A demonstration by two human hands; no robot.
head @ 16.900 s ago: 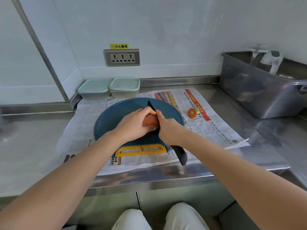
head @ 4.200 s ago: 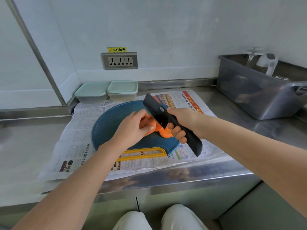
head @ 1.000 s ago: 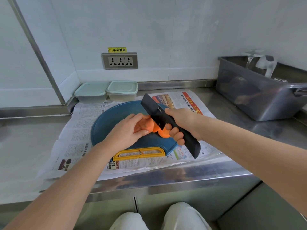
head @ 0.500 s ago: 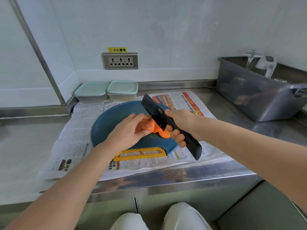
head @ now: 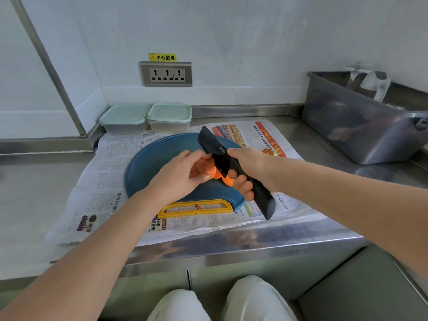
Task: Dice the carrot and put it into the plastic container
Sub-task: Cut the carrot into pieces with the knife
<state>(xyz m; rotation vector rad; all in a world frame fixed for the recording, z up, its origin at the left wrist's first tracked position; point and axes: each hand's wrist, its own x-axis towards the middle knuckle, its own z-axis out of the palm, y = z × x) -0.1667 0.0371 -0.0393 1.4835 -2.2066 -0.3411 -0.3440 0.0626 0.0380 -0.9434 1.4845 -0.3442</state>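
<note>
My left hand [head: 178, 174] grips an orange carrot [head: 218, 176] just above the round blue cutting board [head: 148, 163]. My right hand [head: 245, 167] holds a black knife [head: 214, 147], blade pointing up and away, its flat side against the carrot. Much of the carrot is hidden by fingers and blade. Two lidded plastic containers, the left container [head: 125, 119] and the right container [head: 170, 117], stand at the back by the wall. A small cut carrot end [head: 268, 151] lies on the newspaper behind my right wrist.
Newspaper [head: 111, 163] covers the steel counter under the board. The board's yellow handle [head: 195, 208] faces me. A grey metal tub [head: 361, 126] stands at the right. A wall socket [head: 165, 74] is behind the containers.
Over the last second the hands, knife and carrot have barely shifted. Much earlier the carrot lay on the board under the knife; now it is lifted between both hands.
</note>
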